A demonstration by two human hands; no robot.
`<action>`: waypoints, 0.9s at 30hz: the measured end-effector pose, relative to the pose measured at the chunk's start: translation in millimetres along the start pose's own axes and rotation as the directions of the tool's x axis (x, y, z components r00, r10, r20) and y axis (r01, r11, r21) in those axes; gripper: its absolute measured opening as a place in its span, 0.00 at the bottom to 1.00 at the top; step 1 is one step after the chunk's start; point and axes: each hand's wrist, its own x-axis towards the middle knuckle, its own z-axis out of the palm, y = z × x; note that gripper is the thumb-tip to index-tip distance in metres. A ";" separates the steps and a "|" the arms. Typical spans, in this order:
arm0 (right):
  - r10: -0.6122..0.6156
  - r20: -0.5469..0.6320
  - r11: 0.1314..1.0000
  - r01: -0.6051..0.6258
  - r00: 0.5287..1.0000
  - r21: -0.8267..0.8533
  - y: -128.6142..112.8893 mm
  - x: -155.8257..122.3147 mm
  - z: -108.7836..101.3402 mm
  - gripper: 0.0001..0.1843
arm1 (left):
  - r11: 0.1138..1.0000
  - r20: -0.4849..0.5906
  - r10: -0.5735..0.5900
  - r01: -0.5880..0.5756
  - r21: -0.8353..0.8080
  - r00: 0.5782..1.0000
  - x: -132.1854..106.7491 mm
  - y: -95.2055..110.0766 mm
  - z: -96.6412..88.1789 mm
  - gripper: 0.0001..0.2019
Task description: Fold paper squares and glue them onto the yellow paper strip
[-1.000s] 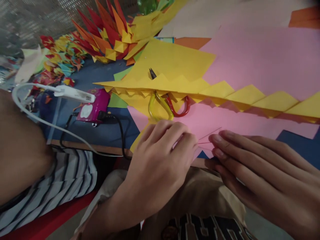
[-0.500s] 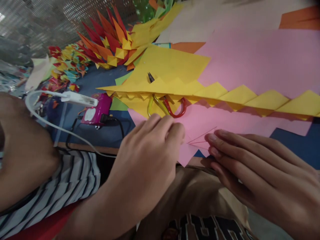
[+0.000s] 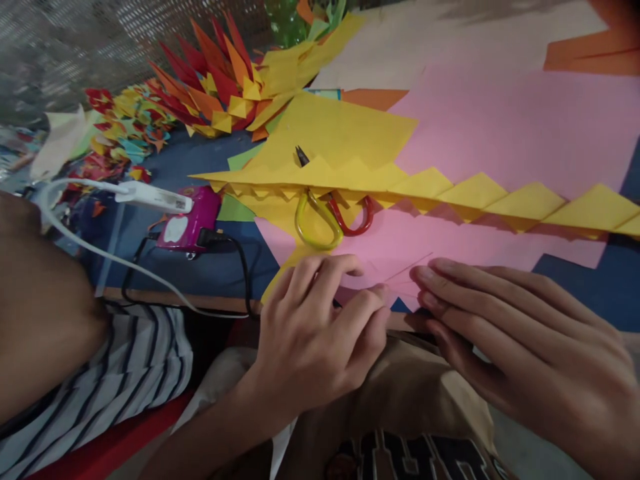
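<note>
A small folded piece of pink paper [image 3: 406, 283], with thin crease lines, lies at the table's near edge. My left hand [image 3: 325, 327] bends over its left side, index finger and thumb closed on the near part; the exact grip is partly hidden. On its right side my right hand [image 3: 520, 333] lies flat, fingers stretched and side by side. Just beyond my left hand are scissors with a yellow handle [image 3: 320, 230] and a red handle [image 3: 356, 227]. A long yellow folded-paper strip [image 3: 450, 193] with zigzag edges crosses over them, their dark tip [image 3: 301, 156] poking out behind it.
A magenta adapter [image 3: 187, 220] with a white plug and cables sits left. Farther back stand a red, orange and yellow paper construction [image 3: 225, 87] and many small folded pieces [image 3: 135, 120]. Large pink sheets [image 3: 510, 127] cover the right. Another person's striped shirt [image 3: 135, 360] is close on my left.
My left hand has shifted down and right, its fingers loosening from a tight bunch, uncovering the yellow handle. The pink paper's near corner no longer shows. My right hand stays almost still.
</note>
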 end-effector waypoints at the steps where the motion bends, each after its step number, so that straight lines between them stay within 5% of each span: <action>1: 0.002 -0.001 1.000 -0.002 1.000 0.001 -0.8 0.8 0.1 0.13 | 1.000 -0.006 -0.015 0.014 -0.017 1.000 -0.4 -0.4 0.7 0.03; 5: 0.012 -0.018 1.000 -0.012 1.000 0.002 -3.3 1.7 0.4 0.16 | 0.999 -0.111 -0.039 0.035 -0.041 0.993 -4.6 -0.1 2.9 0.03; 7: 0.022 -0.026 1.000 -0.022 0.999 0.001 -3.1 0.4 0.3 0.16 | 0.999 -0.174 0.041 -0.043 -0.011 0.984 -6.0 1.9 5.5 0.09; 12: -0.003 0.015 0.999 0.002 1.000 0.039 1.7 -1.9 -3.4 0.20 | 0.962 -0.059 0.274 -0.274 0.014 0.960 -8.4 6.5 20.9 0.20; 27: 0.132 -0.067 0.991 -0.129 0.989 0.045 -6.8 -10.5 -5.8 0.23 | 0.980 -0.148 0.201 -0.200 0.020 0.968 0.6 17.4 29.1 0.11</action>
